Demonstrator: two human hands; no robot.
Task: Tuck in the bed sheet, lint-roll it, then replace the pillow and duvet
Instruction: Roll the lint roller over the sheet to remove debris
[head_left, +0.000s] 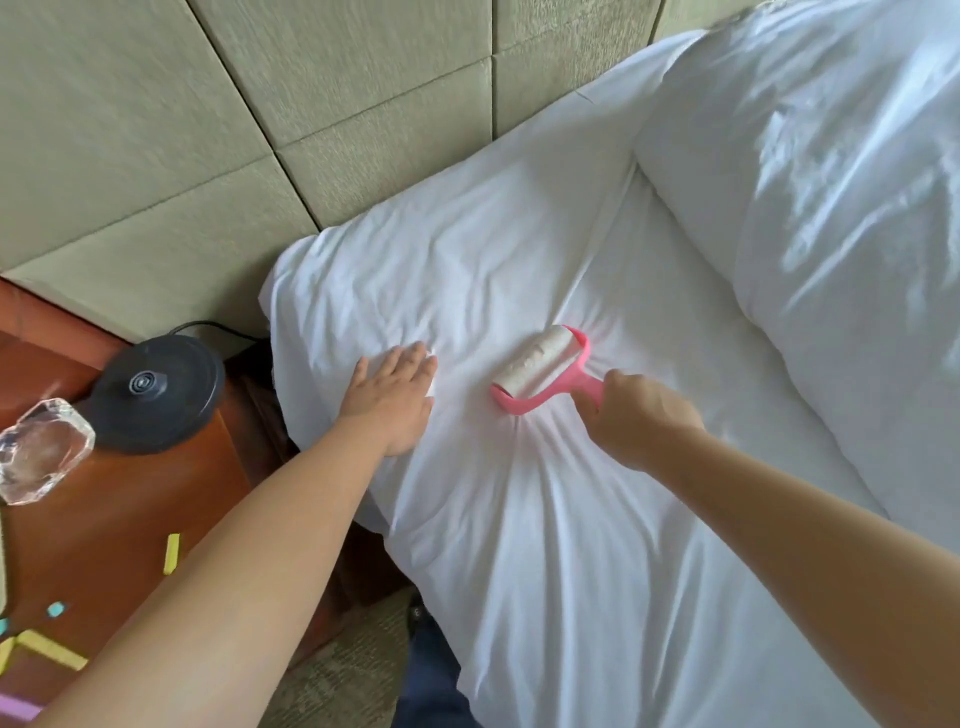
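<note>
A white bed sheet (519, 519) covers the mattress, wrinkled around the middle. My right hand (641, 418) grips the handle of a pink lint roller (540, 371), whose white roll lies on the sheet. Flat on the sheet to the roller's left, my left hand (392, 395) presses down with straight fingers near the mattress corner. A white bulky heap of bedding, duvet or pillow (831, 208), lies along the right side of the bed.
A wooden bedside table (130, 493) stands left of the bed with a black kettle base (156, 389), a clear glass object (41, 449) and some coloured bits. A padded beige headboard wall (208, 130) rises behind. Carpet (358, 665) shows below.
</note>
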